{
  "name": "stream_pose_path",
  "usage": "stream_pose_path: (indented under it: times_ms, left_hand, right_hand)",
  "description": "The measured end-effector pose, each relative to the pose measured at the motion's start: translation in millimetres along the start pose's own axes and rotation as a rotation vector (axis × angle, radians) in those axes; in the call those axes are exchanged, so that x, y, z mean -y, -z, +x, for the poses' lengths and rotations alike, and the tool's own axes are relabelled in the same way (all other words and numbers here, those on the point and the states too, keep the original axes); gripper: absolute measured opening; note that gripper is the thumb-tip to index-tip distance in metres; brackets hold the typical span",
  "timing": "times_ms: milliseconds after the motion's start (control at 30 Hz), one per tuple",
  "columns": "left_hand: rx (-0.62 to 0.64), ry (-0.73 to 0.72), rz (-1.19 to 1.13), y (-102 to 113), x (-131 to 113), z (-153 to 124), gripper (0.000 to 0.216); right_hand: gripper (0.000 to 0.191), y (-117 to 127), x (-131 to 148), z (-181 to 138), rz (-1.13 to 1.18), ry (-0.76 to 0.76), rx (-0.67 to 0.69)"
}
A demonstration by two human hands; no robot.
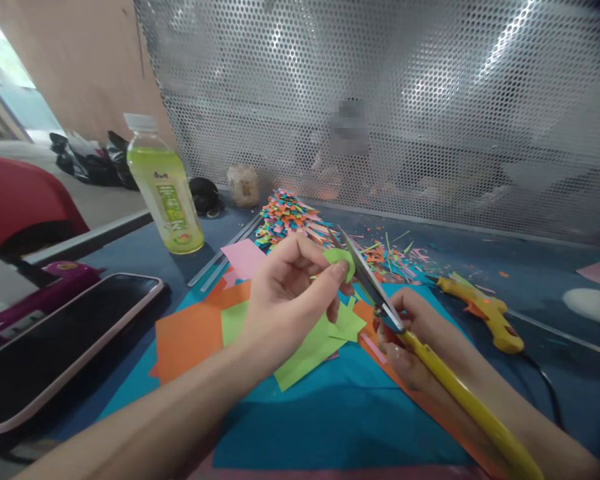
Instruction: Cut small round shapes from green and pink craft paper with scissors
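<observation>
My left hand [285, 293] pinches a small piece of green paper [341, 259] between thumb and fingers, held above the table. My right hand [420, 340] grips yellow-handled scissors [375, 293], whose blades point up and left and touch the green piece. Under both hands lie coloured sheets: a green sheet [310, 347], an orange sheet [190, 333], a large blue sheet [340, 413] and a pink sheet [243, 257].
A heap of small coloured paper scraps [290, 217] lies behind the hands. A green drink bottle [165, 187] stands at the left, a phone [55, 340] lies near left, and a yellow glue gun [485, 310] lies at the right. A perforated metal screen [380, 100] closes the back.
</observation>
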State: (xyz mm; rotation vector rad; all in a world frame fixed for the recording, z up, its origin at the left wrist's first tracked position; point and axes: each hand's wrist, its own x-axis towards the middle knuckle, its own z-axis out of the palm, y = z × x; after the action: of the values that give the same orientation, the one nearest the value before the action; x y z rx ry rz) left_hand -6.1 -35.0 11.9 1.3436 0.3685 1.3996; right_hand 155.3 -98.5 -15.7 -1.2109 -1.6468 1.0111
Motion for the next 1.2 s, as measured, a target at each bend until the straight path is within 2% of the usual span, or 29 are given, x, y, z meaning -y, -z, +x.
stream_pose_path:
  times_ms: [267, 600, 1200]
  left_hand:
    - [0.01, 0.0, 0.028, -1.4, -1.8, -0.1, 0.02]
    - [0.004, 0.001, 0.033, -0.4, 0.2, 0.6, 0.019]
    - [0.006, -0.005, 0.035, 2.1, 1.6, 0.5, 0.016]
  right_hand:
    - [0.029, -7.9, 11.0, -4.5, -0.002, -0.039, -0.072]
    - [0.029, -5.0, 19.2, -4.3, -0.087, -0.054, -0.071]
    - [0.026, -7.3, 24.8, -5.9, -0.087, -0.046, -0.103]
